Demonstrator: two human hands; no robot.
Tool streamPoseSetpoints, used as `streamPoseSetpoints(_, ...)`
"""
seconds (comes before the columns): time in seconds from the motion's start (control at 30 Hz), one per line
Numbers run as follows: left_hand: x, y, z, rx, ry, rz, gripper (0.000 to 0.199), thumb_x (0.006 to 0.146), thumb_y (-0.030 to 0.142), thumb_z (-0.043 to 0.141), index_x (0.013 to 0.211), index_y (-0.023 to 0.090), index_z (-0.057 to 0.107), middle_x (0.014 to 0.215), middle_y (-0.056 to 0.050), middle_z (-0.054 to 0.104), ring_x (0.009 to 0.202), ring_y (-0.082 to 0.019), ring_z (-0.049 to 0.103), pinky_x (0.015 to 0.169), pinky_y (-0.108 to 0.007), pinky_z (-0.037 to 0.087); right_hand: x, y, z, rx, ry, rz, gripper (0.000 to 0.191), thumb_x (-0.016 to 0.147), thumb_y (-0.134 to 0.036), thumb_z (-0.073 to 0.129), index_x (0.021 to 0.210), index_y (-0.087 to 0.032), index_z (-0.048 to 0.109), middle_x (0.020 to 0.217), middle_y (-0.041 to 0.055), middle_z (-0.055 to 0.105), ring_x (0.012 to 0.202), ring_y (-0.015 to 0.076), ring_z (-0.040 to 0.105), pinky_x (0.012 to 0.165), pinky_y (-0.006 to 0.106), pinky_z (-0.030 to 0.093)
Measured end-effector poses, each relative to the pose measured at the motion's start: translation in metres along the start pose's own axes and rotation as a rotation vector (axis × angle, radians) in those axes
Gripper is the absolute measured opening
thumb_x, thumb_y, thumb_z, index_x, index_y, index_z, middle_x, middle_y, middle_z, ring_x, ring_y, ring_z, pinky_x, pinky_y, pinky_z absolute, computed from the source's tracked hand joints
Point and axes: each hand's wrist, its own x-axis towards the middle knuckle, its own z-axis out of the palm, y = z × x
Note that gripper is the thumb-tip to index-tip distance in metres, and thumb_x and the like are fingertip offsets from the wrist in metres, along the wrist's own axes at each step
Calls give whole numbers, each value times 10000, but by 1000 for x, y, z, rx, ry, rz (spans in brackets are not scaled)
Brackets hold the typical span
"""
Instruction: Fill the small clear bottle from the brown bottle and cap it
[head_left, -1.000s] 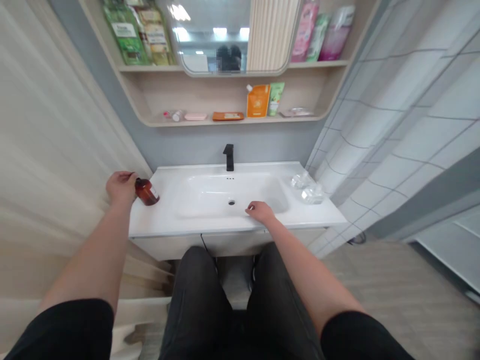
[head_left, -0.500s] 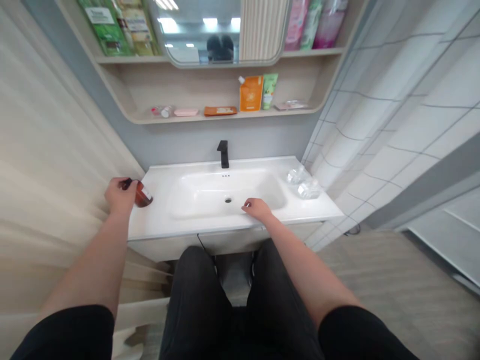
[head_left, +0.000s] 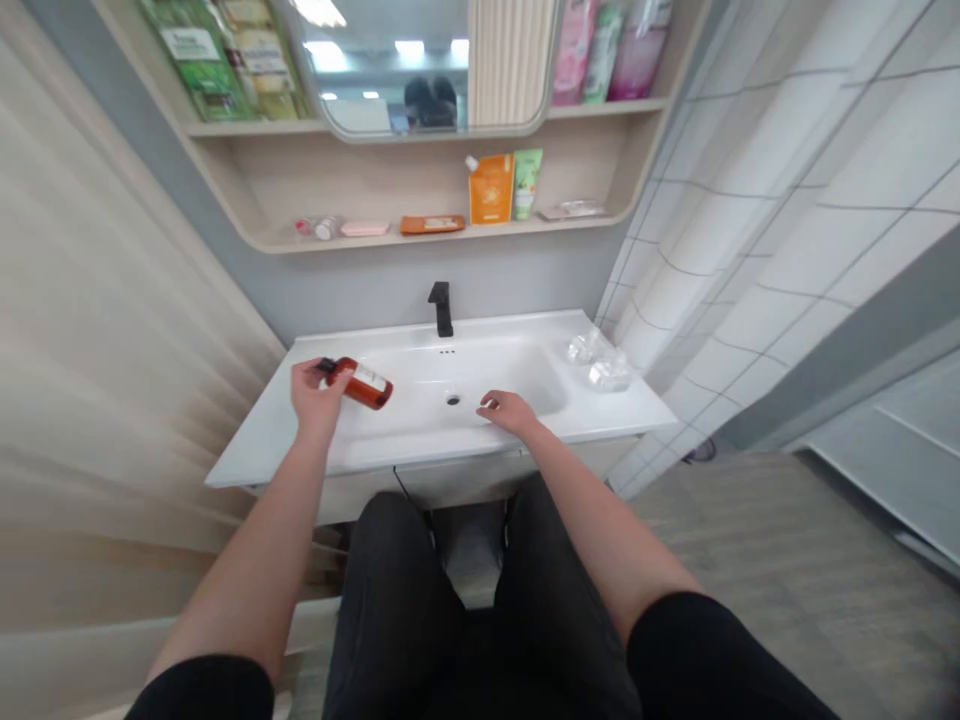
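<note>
Head view, and from where I sit the left hand (head_left: 319, 392) is clearly grasping something: its fingers are closed around the capped end of a brown-orange plastic bottle (head_left: 360, 384), which has a white label and a dark cap. The bottle lies tilted on its side in that grip, held over the left part of the white sink (head_left: 255, 450), though I can't judge how far above the surface it is. The right hand (head_left: 510, 412) is empty and relaxed, fingers loosely curled, at the near edge of the basin and just beside the drain (head_left: 453, 399) — it seems to rest there, but I can't be sure it's touching. Beyond the hands, a black faucet (head_left: 441, 308) stands at the back of the sink, and two clear plastic bundles (head_left: 600, 362) sit on its right end. Higher up, a wooden shelf (head_left: 405, 238) holds an orange pouch (head_left: 491, 189), a green tube (head_left: 527, 183), an orange packet (head_left: 432, 225), a pink soap bar (head_left: 364, 228) and a small bottle (head_left: 319, 228). Above that is a mirror (head_left: 397, 70) — more packaged products stand on either side of it — with a pale curtain (head_left: 112, 330) to the left and a tiled wall (head_left: 787, 250) to the right.
</note>
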Motion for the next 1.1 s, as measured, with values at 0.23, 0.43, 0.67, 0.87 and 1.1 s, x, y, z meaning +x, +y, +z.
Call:
streamPoseSetpoints(0.23, -72, 10, 123, -419, -121, -177, 568, 676, 340, 942, 1116, 233, 599, 1090, -66, 724, 1040, -226, 717, 1017, -417, 568, -6, 4, 15, 255, 49, -292, 933, 834, -531, 892, 1649, -325, 486, 1607, 117, 605, 1174, 292, 735, 1064, 469, 587)
streamPoseSetpoints(0.43, -80, 1, 139, -397, -280, -114, 589, 678, 370, 948, 1141, 234, 610, 1117, -77, 730, 1084, -247, 721, 1071, -454, 544, 18, -26, 39, 301, 107, -372, 1216, 723, -493, 971, 1736, -239, 348, 1697, 202, 476, 1551, 397, 484, 1263, 563, 434)
streamPoseSetpoints(0.67, -80, -4, 137, -433, -359, -132, 371, 844, 471, 820, 1071, 236, 644, 1134, -90, 752, 1044, -239, 739, 964, -433, 605, 34, -19, 50, 377, 92, -315, 909, 636, -296, 981, 1481, -243, 649, 1300, 85, 769, 1152, 315, 722, 1075, 481, 553)
streamPoseSetpoints(0.87, -74, -7, 136, -257, -297, -165, 187, 857, 397, 736, 908, 246, 638, 937, -48, 737, 968, -249, 717, 905, -417, 598, 40, -6, 51, 452, 183, -368, 908, 548, -127, 944, 1419, -242, 714, 1389, 100, 737, 1304, 354, 676, 1184, 516, 492)
streamPoseSetpoints(1.1, -75, -6, 135, -314, -354, -193, 266, 844, 322, 652, 1099, 253, 679, 1136, -80, 770, 1060, -269, 722, 924, -431, 589, 42, -8, 52, 540, 163, -319, 877, 565, -137, 921, 1413, -258, 735, 1375, 78, 754, 1298, 360, 695, 1201, 538, 491)
